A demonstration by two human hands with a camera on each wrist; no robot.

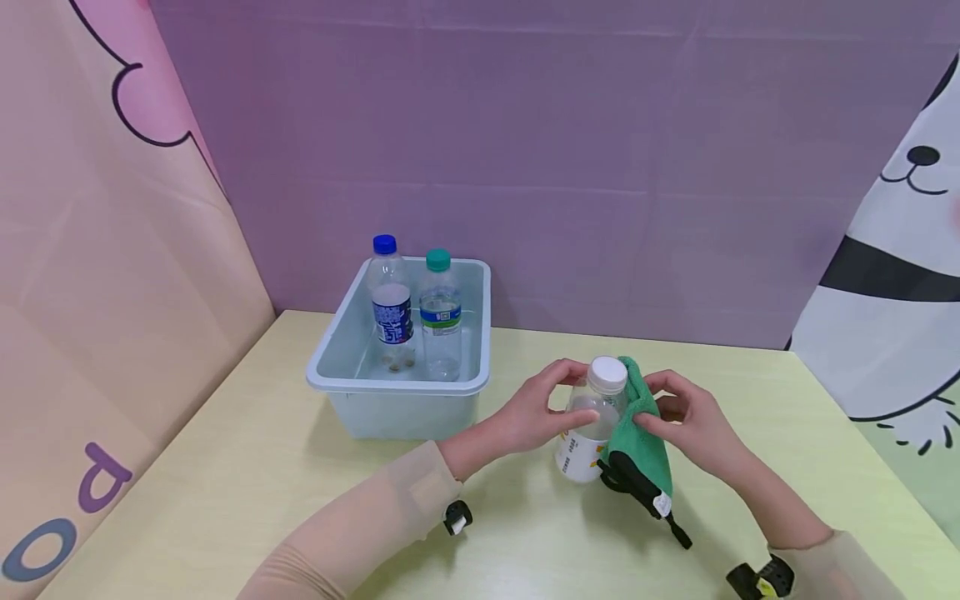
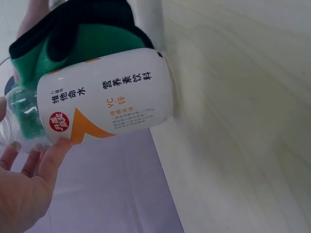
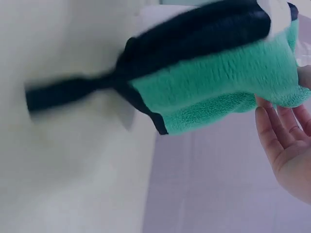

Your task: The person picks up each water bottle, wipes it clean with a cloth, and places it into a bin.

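A clear bottle (image 1: 579, 455) with a white cap and a white label stands upright on the table. My left hand (image 1: 542, 410) grips it round the upper part from the left; in the left wrist view the fingers lie at the neck of the bottle (image 2: 109, 97). On the bottle's right side hangs a green cloth (image 1: 643, 437) with black edging and a black strap. My right hand (image 1: 693, 421) pinches this cloth (image 3: 209, 80) between thumb and fingers. In the head view the cloth hides part of the bottle's right side.
At the back left stands a light blue plastic bin (image 1: 408, 412). Inside it are a bottle with a blue cap (image 1: 392, 312) and a bottle with a green cap (image 1: 441, 321), both upright. Behind the table (image 1: 540, 542) hangs a purple backdrop (image 1: 562, 167).
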